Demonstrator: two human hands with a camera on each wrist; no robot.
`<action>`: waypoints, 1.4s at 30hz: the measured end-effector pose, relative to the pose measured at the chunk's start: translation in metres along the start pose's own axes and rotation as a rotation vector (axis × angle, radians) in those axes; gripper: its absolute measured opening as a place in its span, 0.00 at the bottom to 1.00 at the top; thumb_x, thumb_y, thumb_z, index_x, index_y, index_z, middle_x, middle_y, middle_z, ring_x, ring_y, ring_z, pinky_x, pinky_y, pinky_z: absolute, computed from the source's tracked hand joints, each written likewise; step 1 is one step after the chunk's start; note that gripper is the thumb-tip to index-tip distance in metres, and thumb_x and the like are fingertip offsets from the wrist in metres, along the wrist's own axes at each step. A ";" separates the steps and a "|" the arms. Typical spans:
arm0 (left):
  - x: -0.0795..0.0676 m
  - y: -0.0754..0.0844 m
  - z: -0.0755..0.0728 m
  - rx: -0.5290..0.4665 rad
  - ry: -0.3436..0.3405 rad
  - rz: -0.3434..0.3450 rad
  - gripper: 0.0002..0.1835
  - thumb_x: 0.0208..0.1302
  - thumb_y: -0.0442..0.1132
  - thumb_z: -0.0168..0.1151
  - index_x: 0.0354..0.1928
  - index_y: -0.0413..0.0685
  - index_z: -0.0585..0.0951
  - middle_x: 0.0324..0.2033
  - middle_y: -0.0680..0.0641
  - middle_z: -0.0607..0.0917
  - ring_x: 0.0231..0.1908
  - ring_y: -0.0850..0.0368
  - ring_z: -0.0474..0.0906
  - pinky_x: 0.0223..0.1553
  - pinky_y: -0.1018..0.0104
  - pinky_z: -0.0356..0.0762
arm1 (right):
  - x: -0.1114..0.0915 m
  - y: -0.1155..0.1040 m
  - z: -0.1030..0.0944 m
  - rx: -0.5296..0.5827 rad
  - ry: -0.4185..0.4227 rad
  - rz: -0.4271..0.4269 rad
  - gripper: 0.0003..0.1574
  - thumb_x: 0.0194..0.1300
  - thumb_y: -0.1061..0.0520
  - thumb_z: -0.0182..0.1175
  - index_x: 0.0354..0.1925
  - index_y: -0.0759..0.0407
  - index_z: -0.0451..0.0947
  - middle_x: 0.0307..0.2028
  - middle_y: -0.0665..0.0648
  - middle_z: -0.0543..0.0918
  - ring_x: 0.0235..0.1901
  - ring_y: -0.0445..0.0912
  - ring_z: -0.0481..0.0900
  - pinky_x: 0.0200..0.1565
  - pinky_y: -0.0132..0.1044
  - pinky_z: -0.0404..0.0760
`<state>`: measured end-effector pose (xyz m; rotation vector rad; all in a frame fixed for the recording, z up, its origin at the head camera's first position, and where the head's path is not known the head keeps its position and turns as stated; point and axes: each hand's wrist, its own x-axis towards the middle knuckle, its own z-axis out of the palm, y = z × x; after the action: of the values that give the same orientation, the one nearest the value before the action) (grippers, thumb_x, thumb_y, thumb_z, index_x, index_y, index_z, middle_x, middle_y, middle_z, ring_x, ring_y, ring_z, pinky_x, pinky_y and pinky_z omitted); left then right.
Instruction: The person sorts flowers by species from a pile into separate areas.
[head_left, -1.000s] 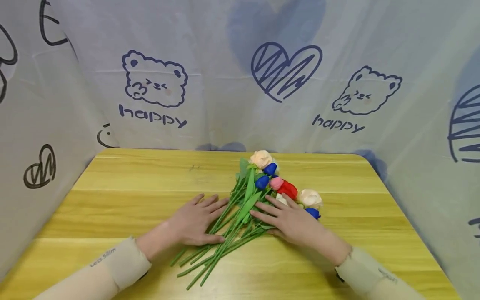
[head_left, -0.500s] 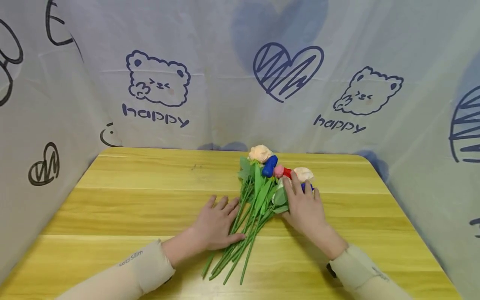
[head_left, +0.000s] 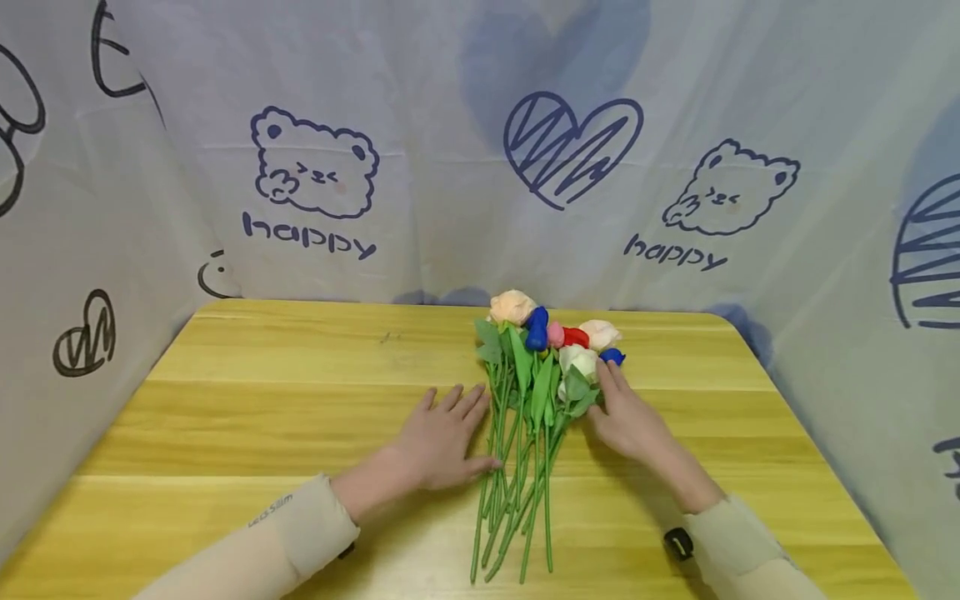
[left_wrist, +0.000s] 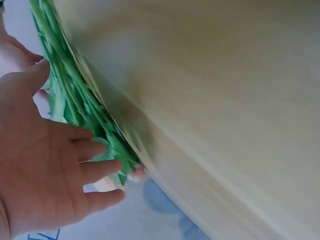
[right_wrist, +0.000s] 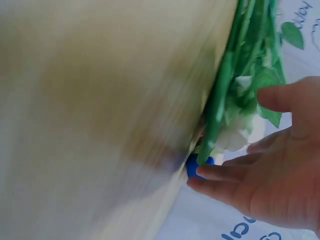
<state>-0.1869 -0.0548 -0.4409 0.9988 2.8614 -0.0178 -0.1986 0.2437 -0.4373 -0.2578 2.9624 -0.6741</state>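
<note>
One bouquet (head_left: 542, 390) has pivoted between left hand (head_left: 442, 444) and right hand (head_left: 628, 423), their fingers (left_wrist: 101, 171) extended.

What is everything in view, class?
Wood-grain table: one, yellow, foreground.
Printed cloth: count unclear, white, behind table.
Slim leafy stems: several, green, on table.
Round ruffled flowers: at least three, cream and white, stems' far end.
Oval buds: at least two, blue, far end.
Small bud: one, pink, mid-cluster.
Petalled flower: one, red, beside pink bud.
Sleeves: two, cream, both sides.
Wrist devices: two, black, at sleeves.
Left hand: one, stems' left.
Right hand: one, stems' right.
</note>
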 end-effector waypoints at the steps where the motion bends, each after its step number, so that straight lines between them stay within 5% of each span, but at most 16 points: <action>1: 0.001 -0.004 0.000 0.010 0.022 0.012 0.52 0.72 0.75 0.45 0.83 0.46 0.54 0.82 0.43 0.53 0.79 0.39 0.54 0.77 0.36 0.52 | -0.002 -0.003 -0.001 0.036 -0.013 -0.008 0.46 0.78 0.55 0.47 0.81 0.73 0.40 0.79 0.78 0.41 0.77 0.72 0.46 0.74 0.67 0.56; 4: 0.008 -0.016 0.001 0.038 0.082 0.060 0.55 0.70 0.76 0.48 0.83 0.44 0.51 0.83 0.42 0.48 0.79 0.39 0.52 0.77 0.36 0.54 | -0.004 -0.010 0.000 0.123 -0.091 -0.029 0.50 0.82 0.44 0.46 0.81 0.71 0.35 0.79 0.77 0.36 0.79 0.71 0.37 0.77 0.65 0.44; 8: 0.019 -0.024 0.000 0.056 0.083 0.111 0.60 0.66 0.78 0.50 0.84 0.46 0.44 0.83 0.42 0.42 0.80 0.41 0.48 0.77 0.37 0.54 | 0.001 -0.017 0.008 0.154 -0.224 -0.072 0.63 0.78 0.31 0.52 0.83 0.62 0.26 0.80 0.73 0.29 0.79 0.70 0.31 0.76 0.68 0.41; 13: 0.027 -0.022 -0.004 0.016 0.023 0.143 0.60 0.66 0.78 0.51 0.84 0.46 0.43 0.83 0.42 0.41 0.81 0.43 0.44 0.77 0.37 0.52 | 0.013 -0.018 0.017 0.128 -0.279 -0.159 0.65 0.76 0.35 0.58 0.83 0.57 0.26 0.81 0.70 0.28 0.79 0.69 0.30 0.75 0.71 0.46; 21: 0.016 -0.023 -0.004 -0.014 -0.031 0.061 0.61 0.66 0.79 0.50 0.84 0.43 0.44 0.83 0.40 0.38 0.81 0.41 0.42 0.78 0.38 0.51 | 0.032 -0.031 0.022 0.078 -0.298 -0.262 0.65 0.73 0.34 0.61 0.84 0.52 0.30 0.82 0.68 0.31 0.80 0.66 0.35 0.76 0.67 0.51; 28: 0.008 -0.041 -0.007 -0.111 -0.046 -0.031 0.61 0.65 0.76 0.55 0.84 0.43 0.44 0.83 0.41 0.38 0.81 0.42 0.42 0.77 0.35 0.49 | 0.059 -0.049 0.027 0.060 -0.318 -0.292 0.66 0.72 0.34 0.62 0.84 0.48 0.29 0.82 0.64 0.30 0.81 0.64 0.35 0.77 0.65 0.52; 34: 0.008 -0.054 -0.013 -0.186 -0.050 -0.089 0.62 0.63 0.73 0.63 0.84 0.44 0.47 0.83 0.43 0.39 0.81 0.44 0.42 0.77 0.33 0.47 | 0.072 -0.066 0.028 0.080 -0.337 -0.239 0.67 0.71 0.35 0.65 0.84 0.47 0.30 0.83 0.63 0.31 0.81 0.63 0.38 0.77 0.62 0.51; 42: 0.011 -0.053 -0.016 -0.315 -0.033 -0.141 0.59 0.59 0.63 0.75 0.82 0.44 0.55 0.83 0.44 0.45 0.81 0.42 0.46 0.77 0.33 0.45 | 0.068 -0.078 0.030 0.082 -0.305 -0.154 0.67 0.67 0.38 0.70 0.85 0.49 0.38 0.83 0.63 0.37 0.79 0.67 0.47 0.76 0.64 0.56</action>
<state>-0.2298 -0.0886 -0.4273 0.7279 2.7785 0.3874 -0.2499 0.1499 -0.4335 -0.5344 2.6376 -0.7005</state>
